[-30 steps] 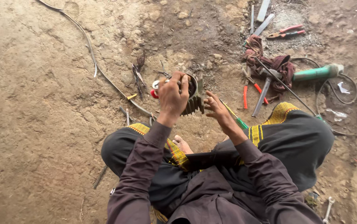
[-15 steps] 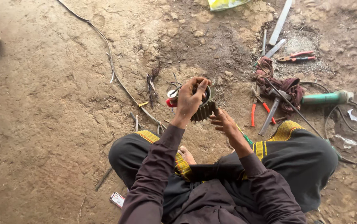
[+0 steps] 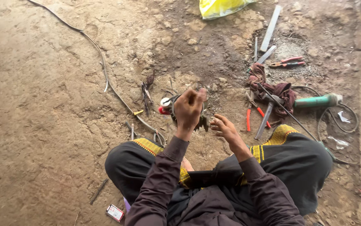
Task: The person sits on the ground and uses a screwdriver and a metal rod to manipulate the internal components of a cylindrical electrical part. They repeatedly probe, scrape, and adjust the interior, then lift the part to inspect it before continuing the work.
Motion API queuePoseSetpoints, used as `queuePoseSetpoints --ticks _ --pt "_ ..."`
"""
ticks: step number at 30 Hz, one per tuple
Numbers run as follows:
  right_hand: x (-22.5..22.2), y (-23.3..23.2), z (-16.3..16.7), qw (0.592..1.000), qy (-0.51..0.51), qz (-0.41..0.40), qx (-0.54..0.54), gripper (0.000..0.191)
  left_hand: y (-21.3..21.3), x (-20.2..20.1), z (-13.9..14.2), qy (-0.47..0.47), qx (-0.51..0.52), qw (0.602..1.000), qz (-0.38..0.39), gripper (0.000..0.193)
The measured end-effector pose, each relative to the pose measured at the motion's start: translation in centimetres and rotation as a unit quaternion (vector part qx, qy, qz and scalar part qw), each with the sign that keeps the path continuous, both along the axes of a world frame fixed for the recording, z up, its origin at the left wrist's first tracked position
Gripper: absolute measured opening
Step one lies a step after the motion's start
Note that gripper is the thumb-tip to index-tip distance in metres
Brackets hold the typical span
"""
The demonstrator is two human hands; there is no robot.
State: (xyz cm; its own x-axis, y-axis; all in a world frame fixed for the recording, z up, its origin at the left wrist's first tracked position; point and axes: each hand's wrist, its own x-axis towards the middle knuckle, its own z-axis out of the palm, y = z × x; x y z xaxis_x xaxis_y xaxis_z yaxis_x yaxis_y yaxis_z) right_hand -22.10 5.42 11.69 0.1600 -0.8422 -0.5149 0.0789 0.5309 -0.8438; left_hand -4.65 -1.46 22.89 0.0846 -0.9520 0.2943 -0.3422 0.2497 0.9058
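Person seated cross-legged on dirt floor (image 3: 42,125). Left hand (image 3: 188,108) raised, fingers curled shut over top of round metal part (image 3: 201,121); part sits on ground just ahead of knees, mostly hidden by hand. Right hand (image 3: 225,129) just beside part, fingers loosely spread, holding nothing visible. Red-and-white cap (image 3: 164,105) left of part. Rag (image 3: 279,90), red pliers (image 3: 287,62), green grinder (image 3: 316,101), flat metal bar (image 3: 271,27) lie to right. Cable (image 3: 100,62) runs across floor at left.
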Motion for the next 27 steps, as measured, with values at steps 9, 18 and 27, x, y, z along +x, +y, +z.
queuePoseSetpoints --ticks 9,18,27 --pt "-0.9 0.8 0.9 1.0 0.013 0.003 -0.027 0.057 -0.8 1.9 3.8 0.24 0.002 0.971 0.007 0.046" --pt "-2.5 -0.1 0.2 0.999 0.012 -0.031 -0.039 0.056 0.4 3.9 18.7 0.11 -0.063 0.98 -0.151 0.046" --pt "-3.3 1.0 2.0 0.999 0.028 -0.033 -0.027 0.053 -1.3 2.2 4.5 0.147 0.041 0.977 -0.151 0.041"
